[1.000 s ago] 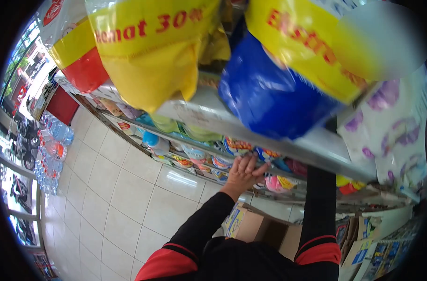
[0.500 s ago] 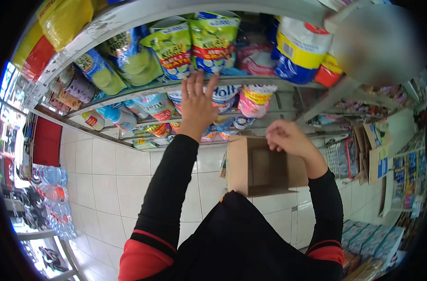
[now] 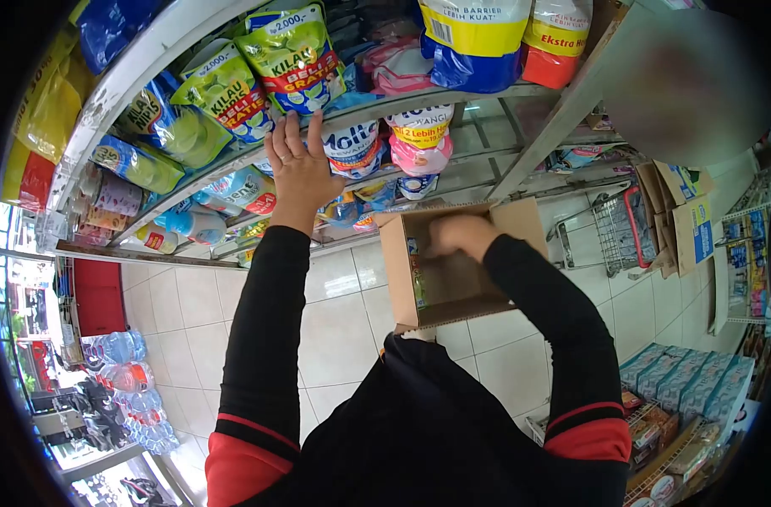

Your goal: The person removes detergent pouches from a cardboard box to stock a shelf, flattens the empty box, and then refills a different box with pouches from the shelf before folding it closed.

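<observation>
My left hand [image 3: 301,173] rests with its fingers spread on the shelf edge, fingertips touching the bottom of a green Kilau pouch [image 3: 291,57]. Another green pouch [image 3: 226,91] stands just left of it. Below the hand, on the lower shelf, are a white and blue Molto pouch [image 3: 352,150] and a pink one [image 3: 421,144]. My right hand [image 3: 460,237] reaches inside an open cardboard box [image 3: 402,287]; its fingers are blurred. Some green and blue packs [image 3: 418,275] show along the box's left inner wall.
Large blue and yellow pouches [image 3: 474,42] stand on the upper shelf. A metal shelf upright [image 3: 555,110] rises right of the box. Further right are a shopping cart [image 3: 618,232] and flattened cartons [image 3: 677,211]. Bottled water packs [image 3: 132,380] stand on the floor at left.
My right hand has gone from above the box down into it. The view has shifted, and packs at the box's left inner wall now show. My left hand stays by the green pouches.
</observation>
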